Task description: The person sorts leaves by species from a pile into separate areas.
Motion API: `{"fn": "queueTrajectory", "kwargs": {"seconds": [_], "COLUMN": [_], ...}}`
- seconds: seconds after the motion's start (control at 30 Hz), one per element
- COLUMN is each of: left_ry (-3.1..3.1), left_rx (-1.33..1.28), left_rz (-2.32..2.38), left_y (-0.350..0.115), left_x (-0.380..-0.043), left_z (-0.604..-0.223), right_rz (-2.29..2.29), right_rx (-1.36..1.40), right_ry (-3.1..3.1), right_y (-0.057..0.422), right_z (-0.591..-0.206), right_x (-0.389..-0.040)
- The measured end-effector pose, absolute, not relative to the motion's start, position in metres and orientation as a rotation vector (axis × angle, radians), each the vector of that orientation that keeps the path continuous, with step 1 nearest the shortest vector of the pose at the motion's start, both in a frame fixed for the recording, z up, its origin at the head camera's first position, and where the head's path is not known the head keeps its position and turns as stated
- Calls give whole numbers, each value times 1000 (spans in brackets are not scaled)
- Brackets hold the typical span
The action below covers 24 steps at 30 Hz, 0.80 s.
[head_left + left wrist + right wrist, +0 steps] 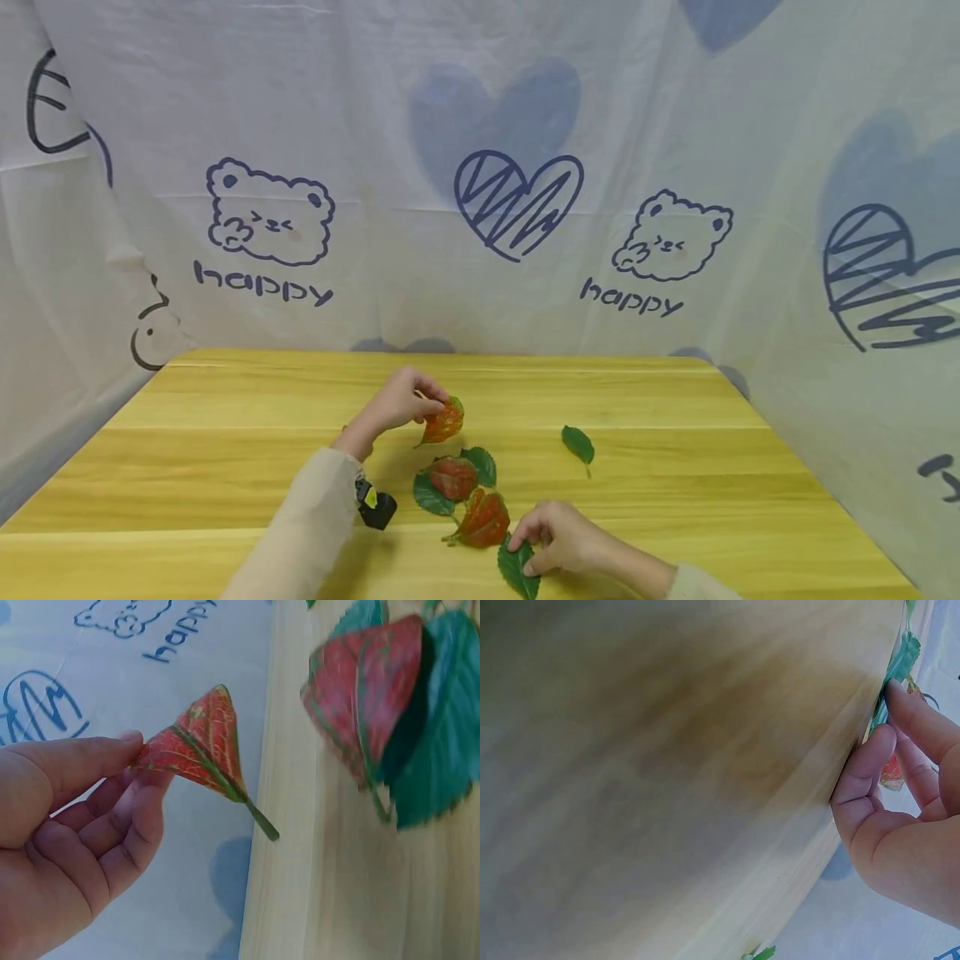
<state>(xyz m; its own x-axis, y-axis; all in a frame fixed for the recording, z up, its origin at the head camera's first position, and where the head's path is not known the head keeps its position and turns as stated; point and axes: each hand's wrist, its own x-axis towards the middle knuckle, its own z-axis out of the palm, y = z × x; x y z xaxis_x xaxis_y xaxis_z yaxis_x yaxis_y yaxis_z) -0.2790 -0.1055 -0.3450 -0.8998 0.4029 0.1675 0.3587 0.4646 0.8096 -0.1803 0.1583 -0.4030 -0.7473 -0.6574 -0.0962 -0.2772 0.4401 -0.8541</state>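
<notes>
Pinches w/ L hand (405, 400) a red-orange, green-edged, veined leaf (447, 423), stem down, beyond a loose red-and-green leaf pile (483, 518) on the yellow wood-grain table (225, 417). Pinches w/ R hand (562, 537) a dark-green, saw-toothed oval leaf (517, 567) just beside pile, nearer viewer. Shows room R of pile, toward table's slanting edge, w/ a small green oval leaf (578, 444) well apart.
</notes>
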Motion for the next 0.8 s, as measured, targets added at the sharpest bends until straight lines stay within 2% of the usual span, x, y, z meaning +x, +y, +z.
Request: {"fn": "queueTrajectory", "kwargs": {"seconds": [0.4, 0.8], "left_ry": [2744, 2741], "left_rx": [481, 258], "left_rz": [1401, 1284], "left_y": [-145, -158], "left_x": [-270, -265], "left_z": [-346, -355], "right_rz": [-1241, -1231], "right_rx": [-793, -754], "right_ry": [2263, 2272], "right_y": [158, 157], "right_z": [-403, -400], "right_x": [-179, -179]}}
